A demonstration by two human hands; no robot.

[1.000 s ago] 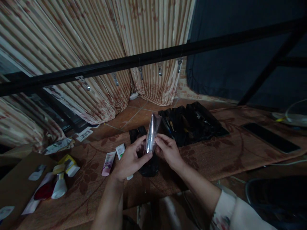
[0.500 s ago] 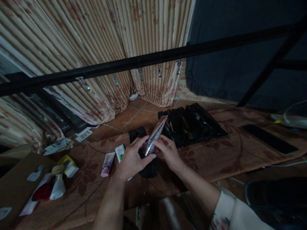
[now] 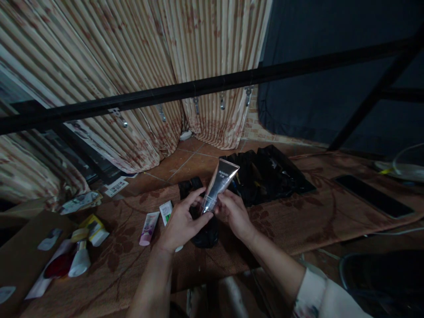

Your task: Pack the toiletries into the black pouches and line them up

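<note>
A dark, shiny squeeze tube with pale lettering is held up between both hands, its silvery cap end low and its flat end pointing up and away. My left hand grips the cap end between thumb and fingers. On the other side, my right hand pinches the tube's lower body. Under the hands lies a small black pouch, partly hidden by them. Left of my left hand rest a pink and white tube and a white and green tube.
A black organiser bag with several items inside lies beyond my right hand. A dark phone is farther right on the patterned cloth. At left are a cardboard box, a white bottle and a yellow packet. A black rail crosses ahead.
The tube has been turned in my hands, so its broad lettered face now shows instead of its narrow side. Both hands stay in nearly the same place.
</note>
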